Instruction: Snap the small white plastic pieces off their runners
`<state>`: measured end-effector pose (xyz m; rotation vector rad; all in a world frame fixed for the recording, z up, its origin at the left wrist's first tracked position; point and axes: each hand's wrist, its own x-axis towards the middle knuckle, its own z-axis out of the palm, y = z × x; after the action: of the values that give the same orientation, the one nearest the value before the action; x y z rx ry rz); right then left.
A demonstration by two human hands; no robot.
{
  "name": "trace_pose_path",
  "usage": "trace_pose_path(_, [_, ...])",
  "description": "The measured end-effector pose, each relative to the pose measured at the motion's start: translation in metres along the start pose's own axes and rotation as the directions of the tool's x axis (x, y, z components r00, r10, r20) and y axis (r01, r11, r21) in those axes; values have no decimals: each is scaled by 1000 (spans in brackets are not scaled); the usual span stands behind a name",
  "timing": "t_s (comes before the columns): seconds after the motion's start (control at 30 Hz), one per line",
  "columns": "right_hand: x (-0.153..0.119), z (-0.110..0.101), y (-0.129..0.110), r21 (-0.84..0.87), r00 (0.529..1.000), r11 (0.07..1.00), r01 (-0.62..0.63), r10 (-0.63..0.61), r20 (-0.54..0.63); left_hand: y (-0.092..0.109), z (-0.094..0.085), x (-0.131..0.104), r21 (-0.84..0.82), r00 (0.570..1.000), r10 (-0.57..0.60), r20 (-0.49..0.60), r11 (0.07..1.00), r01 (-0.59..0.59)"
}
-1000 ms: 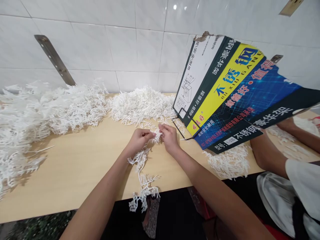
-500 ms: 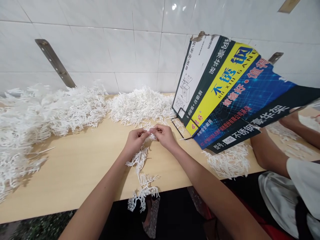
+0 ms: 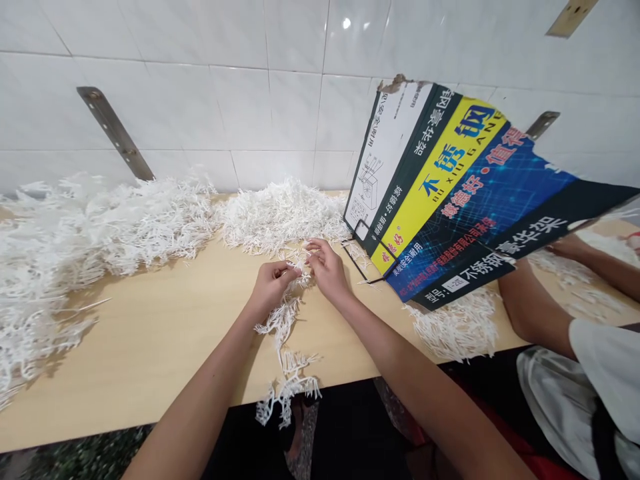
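Observation:
My left hand (image 3: 273, 287) is closed in a pinch on the upper end of a strand of white branched plastic pieces (image 3: 281, 319). The strand runs down across the table and its lower end hangs over the front edge. Just to the right, my right hand (image 3: 325, 267) has its thumb and fingers slightly apart, beside a few loose white pieces at the front of a pile of white branched pieces (image 3: 285, 213). Whether its fingertips touch one of them is hard to see.
A larger heap of white pieces (image 3: 100, 227) covers the left of the wooden table (image 3: 170, 340). On the right, a printed cardboard panel (image 3: 445, 193) stands upright in a black wire frame (image 3: 363, 257). Another person's arm (image 3: 533, 307) and more white pieces (image 3: 457, 327) lie beyond it.
My right hand has drawn away from my left fingertips, slightly up and right, and its fingers have parted. My left hand still pinches the strand. The view has shifted slightly.

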<state>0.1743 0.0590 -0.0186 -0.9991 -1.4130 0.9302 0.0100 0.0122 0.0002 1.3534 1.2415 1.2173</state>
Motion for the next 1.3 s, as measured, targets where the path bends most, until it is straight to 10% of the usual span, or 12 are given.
trace_pose_path(0.2, [-5,1,-9,-76,975,997,9,9,224,-3,2,5,52,999,12,-40,999,-10])
trace_pose_path(0.5, [12,-9,17,92,953,988,-123,143,-268,-1,1,0,12,999,-29,17,1000,29])
trace_pose_path(0.63, [7,-7,6,-8,999,999,-38,38,-16,-4,1,2,-18,997,4,-77,1000,-5])
trace_pose_path(0.83, [-4,-4,-10,-102,928,994,-24,60,368,-13,1,7,9,997,48,-63,999,-48])
trace_pose_path(1.07, [-2,-5,1,30,988,992,-126,123,93,-7,8,8,85,989,139,58,986,-143])
trace_pose_path(1.23, [8,-8,14,184,948,974,-131,177,-265,-5,3,2,16,994,92,50,995,-93])
trace_pose_path(1.3, [9,-8,13,123,968,988,-97,122,-219,-6,1,1,-15,998,66,0,998,-66])
